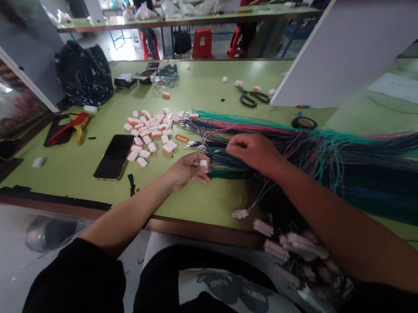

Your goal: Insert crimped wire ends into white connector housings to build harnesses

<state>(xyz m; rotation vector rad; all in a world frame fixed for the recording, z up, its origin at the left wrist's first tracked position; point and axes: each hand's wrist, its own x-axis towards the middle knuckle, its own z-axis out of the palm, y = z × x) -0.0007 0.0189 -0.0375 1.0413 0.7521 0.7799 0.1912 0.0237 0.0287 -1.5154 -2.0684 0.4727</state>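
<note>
Head view: landmark, phone [113, 158].
Left hand [189, 170]: right of phone, fingers gripping white connector [204, 163].
Right hand [255, 151]: farther right of phone, fingers curled; grip indeterminable.

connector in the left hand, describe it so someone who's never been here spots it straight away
On the green table, find the pile of white-and-orange connectors beside the phone. From there, go toward the near edge, to the left hand. The connector is the small white block at its fingertips, the only one visibly held in the hands rather than lying loose.
</note>
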